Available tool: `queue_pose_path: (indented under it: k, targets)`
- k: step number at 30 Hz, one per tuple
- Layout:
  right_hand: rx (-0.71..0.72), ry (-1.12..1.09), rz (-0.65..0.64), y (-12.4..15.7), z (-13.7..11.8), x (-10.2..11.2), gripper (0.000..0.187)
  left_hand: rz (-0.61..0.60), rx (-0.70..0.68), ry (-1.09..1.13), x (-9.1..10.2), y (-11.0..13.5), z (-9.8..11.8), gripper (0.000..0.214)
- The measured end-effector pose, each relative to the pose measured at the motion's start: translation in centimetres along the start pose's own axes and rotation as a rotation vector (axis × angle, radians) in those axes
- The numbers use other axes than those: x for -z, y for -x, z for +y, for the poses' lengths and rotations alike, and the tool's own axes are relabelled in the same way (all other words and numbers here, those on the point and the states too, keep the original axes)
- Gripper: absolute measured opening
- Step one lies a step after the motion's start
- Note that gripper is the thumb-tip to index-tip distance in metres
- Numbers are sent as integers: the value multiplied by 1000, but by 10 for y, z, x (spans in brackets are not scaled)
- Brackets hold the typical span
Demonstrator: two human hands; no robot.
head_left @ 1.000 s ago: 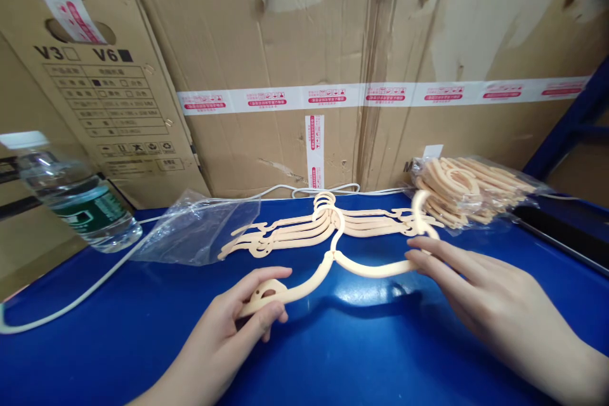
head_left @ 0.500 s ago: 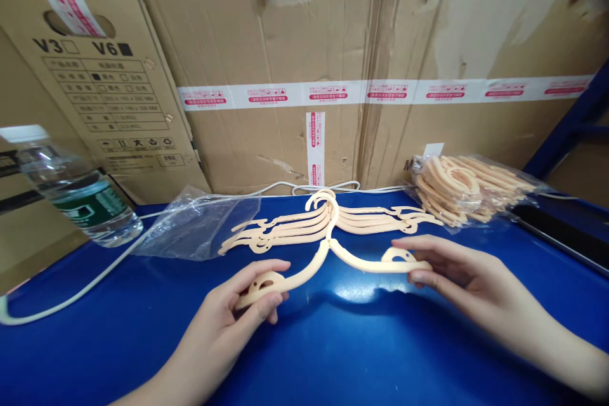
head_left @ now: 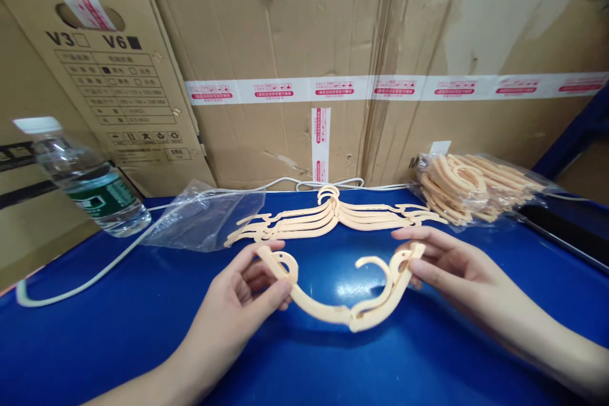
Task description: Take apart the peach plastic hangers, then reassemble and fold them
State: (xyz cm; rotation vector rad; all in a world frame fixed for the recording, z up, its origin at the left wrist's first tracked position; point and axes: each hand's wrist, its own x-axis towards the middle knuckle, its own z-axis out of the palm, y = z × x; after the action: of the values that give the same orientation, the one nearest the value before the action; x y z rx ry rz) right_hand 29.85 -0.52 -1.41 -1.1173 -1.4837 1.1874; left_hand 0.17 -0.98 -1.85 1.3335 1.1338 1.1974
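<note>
A cream plastic hanger (head_left: 333,311) hangs between my two hands just above the blue table (head_left: 143,342). My left hand (head_left: 242,304) pinches its left end and my right hand (head_left: 447,266) grips its right end. The hanger sags in the middle, with its hook curling up near my right hand. Behind it lies a flat stack of the same cream hangers (head_left: 333,216).
An empty clear plastic bag (head_left: 204,222) lies at left, next to a water bottle (head_left: 90,184) on its side. A bagged bundle of hangers (head_left: 471,187) sits at back right. A white cable (head_left: 95,273) runs along the table. Cardboard boxes (head_left: 295,63) stand behind.
The hanger has been turned over and drawn toward me: its middle now dips down and its hook points up near my right hand. Both hands kept hold of its ends.
</note>
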Motion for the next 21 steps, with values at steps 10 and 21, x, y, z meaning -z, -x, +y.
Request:
queue_pose_path:
  k: [10, 21]
  targets:
    - [-12, -8, -514, 20, -9, -24, 43, -77, -64, -5, -7, 9, 3, 30]
    - [21, 13, -620, 31, -5, -16, 60, -176, -281, -223, -7, 22, 10, 9]
